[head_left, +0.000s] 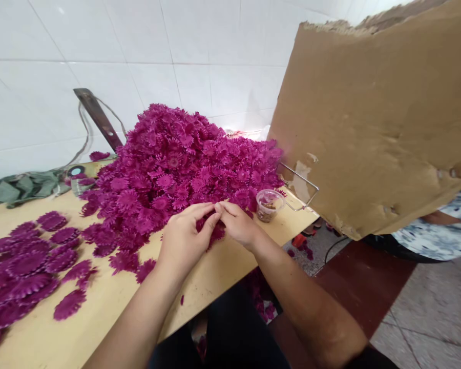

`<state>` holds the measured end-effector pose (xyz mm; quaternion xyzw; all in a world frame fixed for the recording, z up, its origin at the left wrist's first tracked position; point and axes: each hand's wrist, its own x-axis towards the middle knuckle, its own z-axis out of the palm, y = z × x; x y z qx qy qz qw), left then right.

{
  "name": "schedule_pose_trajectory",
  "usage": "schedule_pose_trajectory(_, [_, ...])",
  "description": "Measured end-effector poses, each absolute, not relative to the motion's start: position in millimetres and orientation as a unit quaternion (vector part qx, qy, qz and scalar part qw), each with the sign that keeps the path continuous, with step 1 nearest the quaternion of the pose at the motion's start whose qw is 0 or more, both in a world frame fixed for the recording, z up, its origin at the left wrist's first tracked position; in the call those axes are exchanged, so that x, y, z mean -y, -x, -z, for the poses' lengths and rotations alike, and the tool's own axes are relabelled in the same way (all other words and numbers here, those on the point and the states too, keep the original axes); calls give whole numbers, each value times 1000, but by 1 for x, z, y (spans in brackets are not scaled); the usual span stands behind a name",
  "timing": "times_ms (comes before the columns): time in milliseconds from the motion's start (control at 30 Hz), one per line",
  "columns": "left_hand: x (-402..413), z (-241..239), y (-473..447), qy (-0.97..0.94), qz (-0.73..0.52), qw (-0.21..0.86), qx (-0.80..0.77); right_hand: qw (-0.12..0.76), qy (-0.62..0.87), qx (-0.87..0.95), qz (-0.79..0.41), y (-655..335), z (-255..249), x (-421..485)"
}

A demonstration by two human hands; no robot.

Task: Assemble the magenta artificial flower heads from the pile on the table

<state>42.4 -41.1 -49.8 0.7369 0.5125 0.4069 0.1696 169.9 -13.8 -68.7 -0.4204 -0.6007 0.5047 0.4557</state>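
My left hand and my right hand meet fingertip to fingertip just above the table's front part. Both are closed in a pinch. Purple petals of a fabric-like flower show beneath and between the fingers, and my left hand seems closed round it. Whatever sits between the right fingertips is too small or hidden to make out. Right behind the hands rises a big heap of purple artificial flowers. A small clear plastic cup with brownish bits inside stands just right of my right hand.
Flat purple flowers lie stacked at the table's left. A wire handle sticks out beside a large cardboard sheet on the right. Behind stand a dark metal bar, green cloth and a tiled wall. Part of another person's patterned clothing shows.
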Motion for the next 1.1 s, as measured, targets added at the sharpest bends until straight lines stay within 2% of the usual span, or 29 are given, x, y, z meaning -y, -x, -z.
schedule_pose_trajectory(100, [40,55,-43,-766,-369,71,-522,480,407,549,-550,-170,72,14])
schedule_pose_trajectory(200, [36,61,-40,-763,-366,74,-528,483,406,526,-570,-169,72,18])
schedule_pose_trajectory(467, [21,64,-42,-595,-493,327,-545,527,427,460,-573,-153,71,27])
schedule_pose_trajectory(567, [6,62,-30,-500,-567,367,-542,524,425,476,-564,-153,68,32])
schedule_pose_trajectory(667, [-10,60,-8,-404,-638,314,-575,496,417,492,-582,-157,66,37])
schedule_pose_trajectory(867, [2,54,-1,-590,-524,120,-603,482,401,435,-646,-160,69,28])
schedule_pose_trajectory(1100, [39,55,-31,-706,-446,179,-521,503,414,505,-567,-159,80,22])
